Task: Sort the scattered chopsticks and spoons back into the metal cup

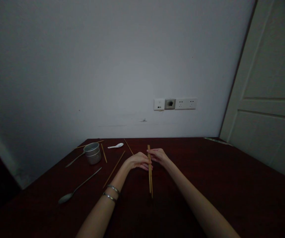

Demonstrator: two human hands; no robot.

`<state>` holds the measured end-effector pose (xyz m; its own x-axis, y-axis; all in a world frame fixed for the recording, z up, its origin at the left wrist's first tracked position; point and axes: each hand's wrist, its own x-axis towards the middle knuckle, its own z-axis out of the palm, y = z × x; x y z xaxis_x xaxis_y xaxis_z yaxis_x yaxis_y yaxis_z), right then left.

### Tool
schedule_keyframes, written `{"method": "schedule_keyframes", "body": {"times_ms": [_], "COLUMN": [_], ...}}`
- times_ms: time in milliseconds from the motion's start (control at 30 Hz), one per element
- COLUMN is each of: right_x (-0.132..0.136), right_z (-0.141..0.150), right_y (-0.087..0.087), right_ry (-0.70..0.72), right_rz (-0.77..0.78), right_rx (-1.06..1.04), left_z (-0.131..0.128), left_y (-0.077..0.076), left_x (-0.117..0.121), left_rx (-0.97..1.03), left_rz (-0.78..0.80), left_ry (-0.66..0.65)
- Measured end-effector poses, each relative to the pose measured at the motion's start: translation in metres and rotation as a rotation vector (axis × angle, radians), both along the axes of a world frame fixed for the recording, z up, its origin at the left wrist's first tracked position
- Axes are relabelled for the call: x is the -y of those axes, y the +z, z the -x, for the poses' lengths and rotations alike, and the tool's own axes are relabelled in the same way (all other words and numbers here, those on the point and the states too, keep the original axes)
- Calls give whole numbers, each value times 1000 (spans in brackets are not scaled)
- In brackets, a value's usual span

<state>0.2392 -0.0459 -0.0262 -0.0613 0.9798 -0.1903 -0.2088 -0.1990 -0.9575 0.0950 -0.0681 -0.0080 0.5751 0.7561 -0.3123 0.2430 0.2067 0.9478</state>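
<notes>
A pair of wooden chopsticks (150, 181) points lengthwise away from me near the middle of the table. My left hand (139, 161) is closed around them from the left, about midway along. Near their far end, my right hand (158, 154) pinches them from the right. Two bracelets circle the left wrist. Just left of my left hand lies a single chopstick (114, 169), and another chopstick (128, 146) slants behind that hand, its near end reaching toward my fingers.
On the left stands a metal cup (93, 154) with chopsticks and a long handle (75, 159) around it. A long-handled metal spoon (66, 197) lies nearer me; a white spoon (116, 145) lies farther back. A wall with sockets (185, 103) borders the dark table (231, 191).
</notes>
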Motion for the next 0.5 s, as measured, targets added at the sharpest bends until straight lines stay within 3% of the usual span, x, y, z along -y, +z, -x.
{"method": "schedule_keyframes", "body": {"times_ms": [233, 500], "right_x": [-1, 0], "right_z": [11, 15], "right_y": [-11, -17], "right_ry": [9, 4], "right_rz": [1, -5], "right_rx": [35, 98], "left_z": [-1, -12], "left_y": [-4, -1], "left_x": [-7, 5], "left_rx": [-383, -705], "left_rz": [-217, -543], "left_ry": [77, 151]}}
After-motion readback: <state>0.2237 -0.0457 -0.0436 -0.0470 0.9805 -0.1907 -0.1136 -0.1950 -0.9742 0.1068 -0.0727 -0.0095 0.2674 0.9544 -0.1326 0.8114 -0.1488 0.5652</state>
